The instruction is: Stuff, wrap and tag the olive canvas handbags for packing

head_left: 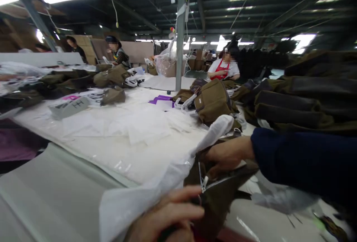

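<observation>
A brown-olive fabric bag [217, 205] lies at the table's near edge, its metal zipper [220, 183] undone in a V down to a pale zipper pull [205, 183]. My right hand [228, 154], in a dark blue sleeve, reaches into the zipper opening, and its fingertips are hidden inside. At the bag's left side, my left hand [167, 216] has bent fingers gripping the bag just below the pull. Something dark shows under those fingers, too hidden to name. A long strap wrapped in white material [164, 177] runs from beside my left hand up past the bag.
A finished-looking brown bag [213, 100] stands farther back, near purple sheets [161, 100]. White sheets [119, 123] are spread across the table [108, 152]. Brown bags [295, 104] pile up at the right. A metal post [181, 34] rises beyond. Several people work in the background.
</observation>
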Tool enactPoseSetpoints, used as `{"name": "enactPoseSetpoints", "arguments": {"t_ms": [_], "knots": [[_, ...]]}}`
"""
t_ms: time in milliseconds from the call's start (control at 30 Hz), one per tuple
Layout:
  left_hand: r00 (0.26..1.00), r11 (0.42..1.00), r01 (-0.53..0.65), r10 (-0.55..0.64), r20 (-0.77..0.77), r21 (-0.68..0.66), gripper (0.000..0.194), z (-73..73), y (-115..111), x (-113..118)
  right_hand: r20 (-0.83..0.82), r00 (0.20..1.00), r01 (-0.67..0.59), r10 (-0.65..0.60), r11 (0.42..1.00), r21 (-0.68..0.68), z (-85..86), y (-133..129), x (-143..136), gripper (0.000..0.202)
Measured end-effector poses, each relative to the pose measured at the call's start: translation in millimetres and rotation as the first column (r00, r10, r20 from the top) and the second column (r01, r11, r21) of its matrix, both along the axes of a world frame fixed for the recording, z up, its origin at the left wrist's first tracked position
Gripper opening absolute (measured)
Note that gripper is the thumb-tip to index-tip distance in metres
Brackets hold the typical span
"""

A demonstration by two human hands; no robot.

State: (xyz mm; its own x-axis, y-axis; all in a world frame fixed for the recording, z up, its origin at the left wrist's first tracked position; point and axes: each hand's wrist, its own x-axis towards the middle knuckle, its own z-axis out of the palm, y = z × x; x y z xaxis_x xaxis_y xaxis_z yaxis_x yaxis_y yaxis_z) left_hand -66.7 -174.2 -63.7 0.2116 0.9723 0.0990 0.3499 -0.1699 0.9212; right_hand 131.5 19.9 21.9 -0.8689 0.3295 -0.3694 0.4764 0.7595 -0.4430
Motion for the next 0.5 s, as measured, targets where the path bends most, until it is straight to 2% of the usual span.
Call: {"name": "enactPoseSetpoints", "arguments": {"t_ms": [100,167,233,333,433,500], "knots": [[0.994,0.981,0.108,-0.107,-0.014,0.162,0.042,23.0,19,13,0.103,0.994,-0.025,0.027,1.0,-0.018,5.2,3,8,0.036],[0.979,0.957,0.205,-0.198,-0.058,0.203,0.038,34.1,37,19,0.108,0.994,-0.013,0.02,0.998,-0.062,6.0,2,14,0.055],[0.955,0.931,0.298,-0.287,-0.079,0.213,0.029,40.1,49,21,0.034,0.999,-0.015,0.018,0.997,-0.071,4.2,0,18,0.063],[0.926,0.899,0.378,-0.363,-0.106,0.221,0.023,43.7,55,23,-0.164,0.986,0.012,-0.025,0.997,-0.081,-2.6,-5,20,0.048],[0.921,0.898,0.385,-0.359,-0.15,0.213,0.022,46.8,51,28,-0.272,0.959,0.041,-0.085,0.986,-0.163,-13.9,-5,23,0.025],[0.917,0.897,0.383,-0.34,-0.21,0.22,0.02,49.1,51,32,-0.31,0.947,0.034,-0.087,0.984,-0.172,-24.5,-1,29,0.022]]}}
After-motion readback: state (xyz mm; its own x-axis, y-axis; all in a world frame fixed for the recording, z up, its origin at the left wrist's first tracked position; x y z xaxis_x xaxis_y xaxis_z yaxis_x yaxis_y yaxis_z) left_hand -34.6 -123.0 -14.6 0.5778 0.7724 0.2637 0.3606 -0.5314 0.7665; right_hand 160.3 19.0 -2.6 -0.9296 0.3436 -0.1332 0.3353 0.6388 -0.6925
